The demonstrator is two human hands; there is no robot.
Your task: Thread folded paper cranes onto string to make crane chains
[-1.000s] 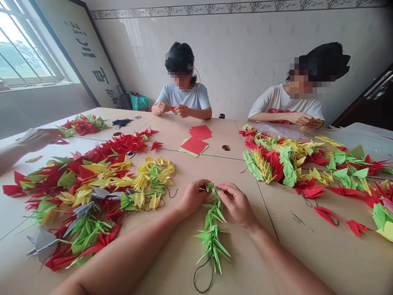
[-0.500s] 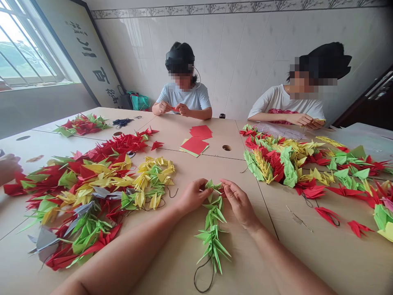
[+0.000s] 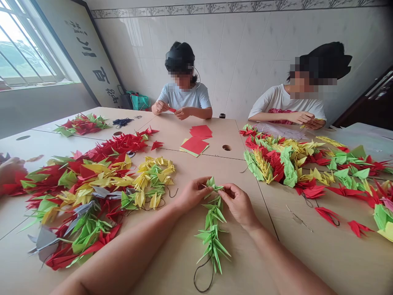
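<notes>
Between my hands is a green paper crane, pinched from both sides. The fingers of my left hand close on its left part, and my right hand grips its right edge between thumb and forefinger. Below it, a string of green folded paper cranes runs down the table towards me. A black cord loop lies at its near end. Whether the crane in my hands is on the cord is hidden by my fingers.
Heaped paper cranes in red, yellow and green cover the left side; crane garlands lie right. Red paper squares lie ahead. A needle-like tool rests right. Two people sit opposite; another person's hand shows far left.
My right hand has turned inward and its fingers have closed on the crane's right edge. My left hand barely shifted. At far left, the other person's hand moved slightly inward.
</notes>
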